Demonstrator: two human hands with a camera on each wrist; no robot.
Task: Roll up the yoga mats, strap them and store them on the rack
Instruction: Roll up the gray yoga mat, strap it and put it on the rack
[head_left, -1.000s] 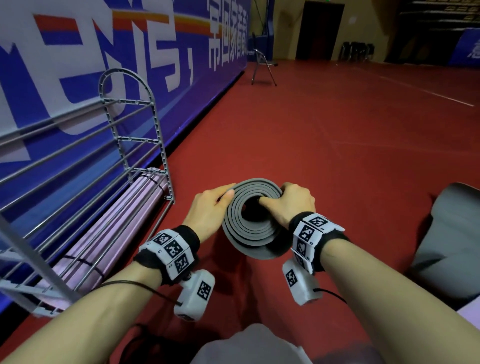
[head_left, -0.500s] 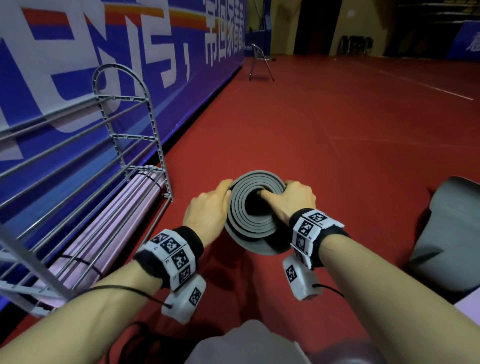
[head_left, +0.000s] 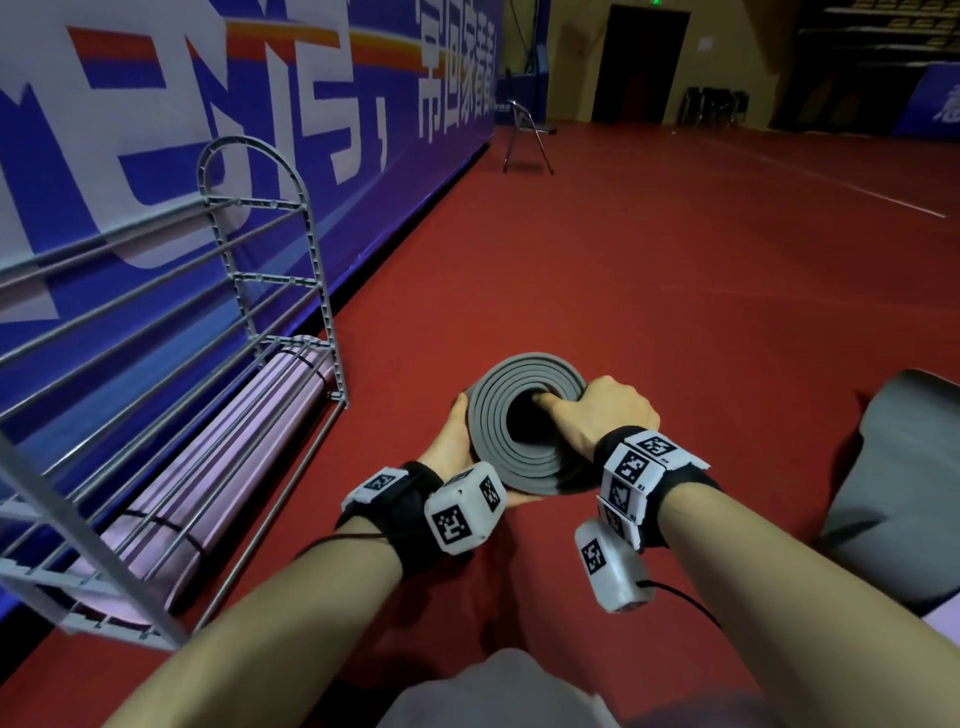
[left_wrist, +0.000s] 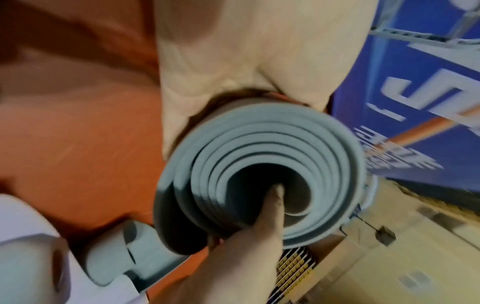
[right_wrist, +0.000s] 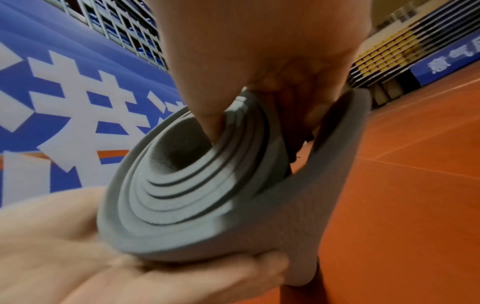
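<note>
A rolled grey yoga mat (head_left: 491, 415) (left_wrist: 207, 174) (right_wrist: 182, 205) is held over the red floor, its spiral end facing me. My left hand (head_left: 452, 439) (left_wrist: 233, 61) (right_wrist: 130, 267) cups it from the left and underneath, palm up, with the fingers wrapped under the roll. My right hand (head_left: 602, 415) (left_wrist: 259, 236) (right_wrist: 259, 51) grips the right rim, thumb hooked into the hollow core and fingers tucked under the loose outer layer. A grey metal rack (head_left: 322, 291) stands to the left. A strapped pink mat (head_left: 218, 467) lies on its lowest shelf.
A blue banner wall (head_left: 363, 218) runs behind the rack. Another grey mat (head_left: 909, 493) lies on the floor at the right. A folding chair (head_left: 524, 135) stands far back by the wall. Open red floor (head_left: 623, 260) stretches ahead.
My left hand has turned palm up and slid from the roll's upper left side to beneath it. The right hand keeps its grip with the thumb in the core.
</note>
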